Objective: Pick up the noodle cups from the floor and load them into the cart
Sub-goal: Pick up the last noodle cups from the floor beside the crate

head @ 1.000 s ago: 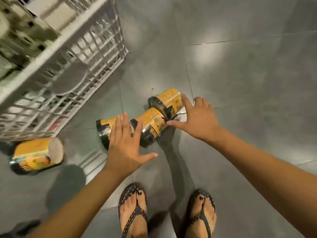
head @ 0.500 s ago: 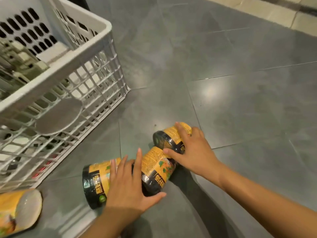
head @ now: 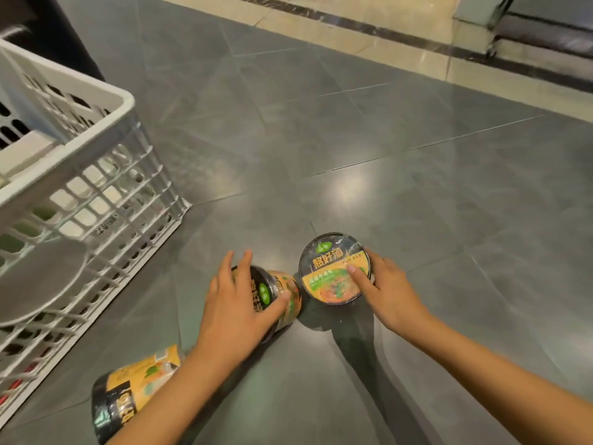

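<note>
A: Underfoot?

B: Grey floor [head: 353, 162] of big glossy tiles, with thin pale joints running slantwise and a soft patch of lamp glare near the middle. Farther back, a cream strip of tile [head: 369, 44] edged with a dark band [head: 401, 36]. Beyond that, top right, the foot of a metal frame [head: 500, 24], blurred.

A: And on the left?

B: White lattice cart [head: 67, 162], standing on the floor, one corner turned toward the cups. Grey round disc [head: 41, 281] on its near wall. Something dark [head: 64, 33] behind it, too dim to name.

A: Noodle cups?

B: Three in sight, all low by the floor.
- Right cup [head: 333, 268] tipped up, printed lid facing the camera, gripped by the right hand [head: 388, 293] — one digit pressed on the lid, the rest curled round the far rim. Resting on the tile or just off it, hard to tell.
- Middle cup [head: 272, 293] on its side just beside it, the left hand [head: 234, 303] clasped over its dark rim end, thumb on the near side, fingers over the top.
- Third cup [head: 134, 383] on its side near the lower left edge, close to the cart's wall, partly hidden by the left forearm, untouched.

A: Shadows?

B: Dark ones on the tile — a round one under the right cup, long ones trailing from both arms toward the bottom of the view.
</note>
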Demonstrator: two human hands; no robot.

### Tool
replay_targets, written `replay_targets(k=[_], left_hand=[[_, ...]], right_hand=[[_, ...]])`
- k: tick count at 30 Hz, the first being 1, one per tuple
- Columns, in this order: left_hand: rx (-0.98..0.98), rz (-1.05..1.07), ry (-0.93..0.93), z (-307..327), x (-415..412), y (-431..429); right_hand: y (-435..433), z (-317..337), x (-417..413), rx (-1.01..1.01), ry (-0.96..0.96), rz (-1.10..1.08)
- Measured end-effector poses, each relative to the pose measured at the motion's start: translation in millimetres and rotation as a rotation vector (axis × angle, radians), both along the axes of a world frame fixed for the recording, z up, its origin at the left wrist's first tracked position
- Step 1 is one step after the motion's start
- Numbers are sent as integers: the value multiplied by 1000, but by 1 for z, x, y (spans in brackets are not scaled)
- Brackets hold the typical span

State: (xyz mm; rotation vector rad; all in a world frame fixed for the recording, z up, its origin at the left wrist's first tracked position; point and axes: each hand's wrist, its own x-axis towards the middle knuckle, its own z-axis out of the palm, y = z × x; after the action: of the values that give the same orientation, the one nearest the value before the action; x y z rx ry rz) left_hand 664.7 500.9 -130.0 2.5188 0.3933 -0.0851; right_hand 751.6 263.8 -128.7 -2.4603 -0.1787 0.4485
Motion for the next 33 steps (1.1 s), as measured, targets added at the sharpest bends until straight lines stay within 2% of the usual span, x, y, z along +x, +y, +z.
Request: replay_targets(k=[3, 7, 10, 12, 17, 21, 23, 25, 28, 33], left_hand=[[98, -78, 15, 3, 22, -18], [230, -213, 132, -1, 32, -33], [294, -222, 121, -8, 25, -35], [293, -225, 123, -12, 21, -33], [207, -239, 135, -16, 17, -26], [205, -300, 253, -4, 19, -23], [218, -278, 197, -1, 14, -23], [126, -195, 103, -3, 4, -22], [88, -112, 49, -5, -8, -17], [91, 42, 77, 51, -38, -20]], right_hand=[[-10, -4, 8, 10, 6, -79], [-19, -3, 8, 8, 70, -98], [-14, 0, 10, -223, 85, -19], [-7, 3, 15, -357, 54, 44], [8, 9, 29, -437, 40, 161], [10, 17, 27, -567, -9, 305], [11, 12, 24, -514, 20, 295], [11, 3, 21, -385, 6, 219], [12, -9, 7, -177, -16, 94], [-5, 27, -41, -133, 123, 68]])
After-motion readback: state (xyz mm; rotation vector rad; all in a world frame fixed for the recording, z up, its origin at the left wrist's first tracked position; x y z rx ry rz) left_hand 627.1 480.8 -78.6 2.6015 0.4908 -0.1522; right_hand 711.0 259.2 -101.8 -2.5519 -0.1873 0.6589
